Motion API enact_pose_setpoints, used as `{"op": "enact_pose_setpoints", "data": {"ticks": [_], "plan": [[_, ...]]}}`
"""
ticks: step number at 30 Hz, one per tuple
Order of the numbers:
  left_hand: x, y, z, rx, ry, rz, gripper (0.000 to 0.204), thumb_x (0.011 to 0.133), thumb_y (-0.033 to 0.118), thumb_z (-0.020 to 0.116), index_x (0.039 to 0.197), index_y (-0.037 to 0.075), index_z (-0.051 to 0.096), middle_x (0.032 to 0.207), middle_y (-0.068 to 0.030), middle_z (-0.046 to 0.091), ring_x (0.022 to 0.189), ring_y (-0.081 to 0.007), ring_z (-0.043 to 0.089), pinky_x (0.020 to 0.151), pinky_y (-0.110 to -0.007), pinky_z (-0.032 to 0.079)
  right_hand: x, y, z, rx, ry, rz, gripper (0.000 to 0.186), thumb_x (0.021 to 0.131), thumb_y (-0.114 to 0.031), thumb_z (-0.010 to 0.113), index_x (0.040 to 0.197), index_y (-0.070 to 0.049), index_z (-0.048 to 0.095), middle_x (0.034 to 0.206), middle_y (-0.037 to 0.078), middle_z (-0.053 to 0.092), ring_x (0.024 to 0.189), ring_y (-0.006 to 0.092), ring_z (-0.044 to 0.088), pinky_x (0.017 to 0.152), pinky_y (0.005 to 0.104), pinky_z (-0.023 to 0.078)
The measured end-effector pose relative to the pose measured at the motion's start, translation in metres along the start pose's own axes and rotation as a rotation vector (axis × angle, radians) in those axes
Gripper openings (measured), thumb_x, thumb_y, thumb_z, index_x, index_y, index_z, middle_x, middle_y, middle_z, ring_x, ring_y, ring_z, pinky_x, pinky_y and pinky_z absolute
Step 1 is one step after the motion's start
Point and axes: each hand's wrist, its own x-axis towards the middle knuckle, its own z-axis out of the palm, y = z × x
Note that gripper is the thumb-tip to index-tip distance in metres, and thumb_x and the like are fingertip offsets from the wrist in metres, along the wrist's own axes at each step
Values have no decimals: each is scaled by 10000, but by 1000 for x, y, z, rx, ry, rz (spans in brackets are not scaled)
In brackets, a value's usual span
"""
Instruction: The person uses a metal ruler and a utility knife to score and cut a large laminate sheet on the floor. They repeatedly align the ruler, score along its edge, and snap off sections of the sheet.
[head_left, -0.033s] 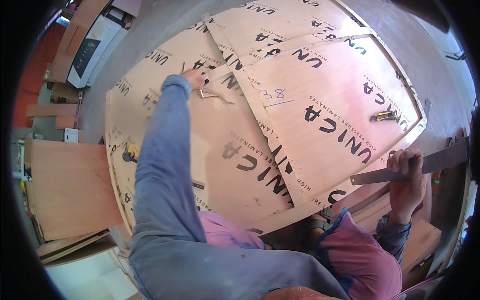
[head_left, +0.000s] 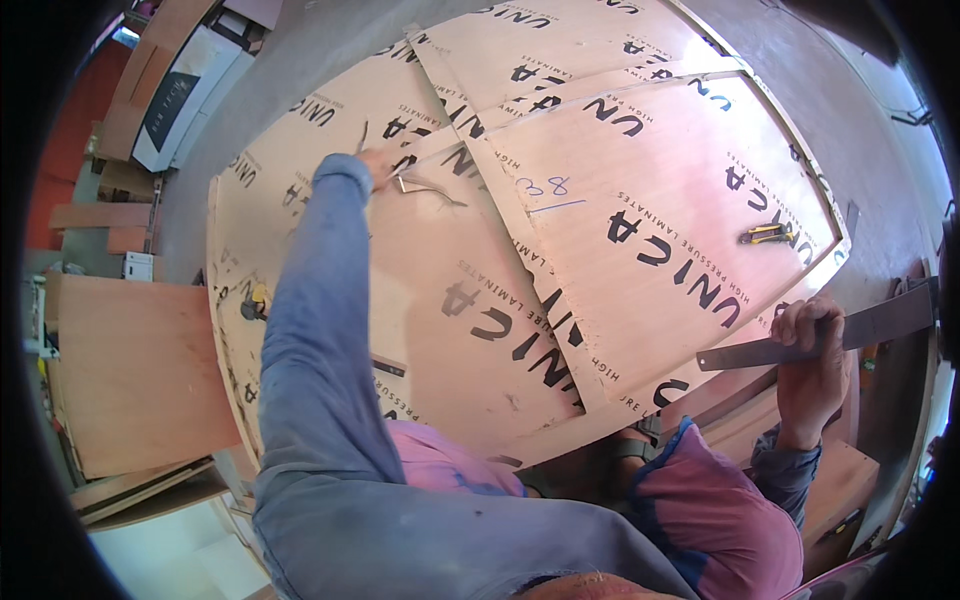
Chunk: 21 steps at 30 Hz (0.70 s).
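Observation:
My right hand is closed round a long flat metal strip with a small hole at its narrow end, raised at the right edge of the worktop. My left hand reaches far forward over the tan printed sheet. Its fingers are smeared by motion, so their pose and any grip are unclear. Beside it lie thin curled strips and a small pale piece. On the raised panel to the right rests a yellow-and-black utility knife.
A yellow-and-black tool lies at the sheet's left side, and a short dark bar beside my left sleeve. Brown boards stand at the left, near a white-and-black machine. More boards lie at the lower right.
My left hand has shifted slightly left across the sheet, and its forearm with it. My right hand holds the metal strip in nearly the same place.

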Motion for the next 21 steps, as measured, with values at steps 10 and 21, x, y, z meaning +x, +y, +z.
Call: {"op": "enact_pose_setpoints", "data": {"ticks": [10,21], "plan": [[-79,158,-39,-924,173,576,802,893,322,726,1535,19,354,1561,-187,405,1439,-312,395,1194,-418,318,57,-6,98,-22,-440,-89,372,1075,-234,469,1348,-1,565,859,46,516,995,251,541,935,410,431],[-105,194,-64,-1131,141,1091,158,997,162,621,1063,41,699,830,-17,691,780,-117,629,757,-301,509,46,-53,127,-962,-1422,74,581,1055,-148,517,1576,-70,274,1518,226,440,1176,318,635,897,389,561]]}}
